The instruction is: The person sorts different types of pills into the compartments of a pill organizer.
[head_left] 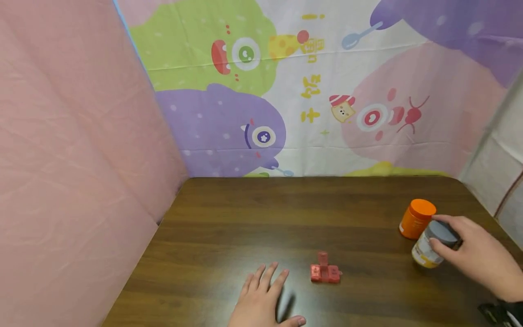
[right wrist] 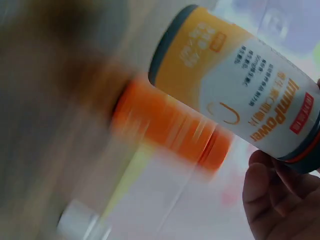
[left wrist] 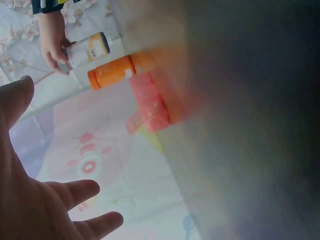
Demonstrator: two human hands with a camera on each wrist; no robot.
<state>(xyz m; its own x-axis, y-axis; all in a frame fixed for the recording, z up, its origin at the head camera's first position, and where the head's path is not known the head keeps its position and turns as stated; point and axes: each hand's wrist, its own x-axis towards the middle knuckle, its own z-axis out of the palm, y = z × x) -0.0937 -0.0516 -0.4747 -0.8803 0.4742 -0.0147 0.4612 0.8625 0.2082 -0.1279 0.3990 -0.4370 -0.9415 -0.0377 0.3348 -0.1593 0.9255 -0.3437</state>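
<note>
My right hand (head_left: 476, 250) grips a white-and-yellow supplement bottle (right wrist: 235, 85) by its grey lid (head_left: 443, 232), thumb on the near side and fingers at the far side. The bottle leans, its printed label showing in the right wrist view. Right behind it stands an orange bottle (head_left: 416, 220) with an orange lid. A small red pill box (head_left: 324, 273) sits mid-table, one compartment lid (head_left: 323, 258) flipped up and those at either side down. My left hand (head_left: 261, 297) is left of the pill box, fingers spread and holding nothing.
The brown wooden table (head_left: 245, 213) ends at a cartoon-print curtain (head_left: 318, 136) behind. A pink cloth (head_left: 81, 159) hangs along the left side, a pale cloth (head_left: 506, 150) along the right. A blurred white object (right wrist: 77, 220) shows low in the right wrist view.
</note>
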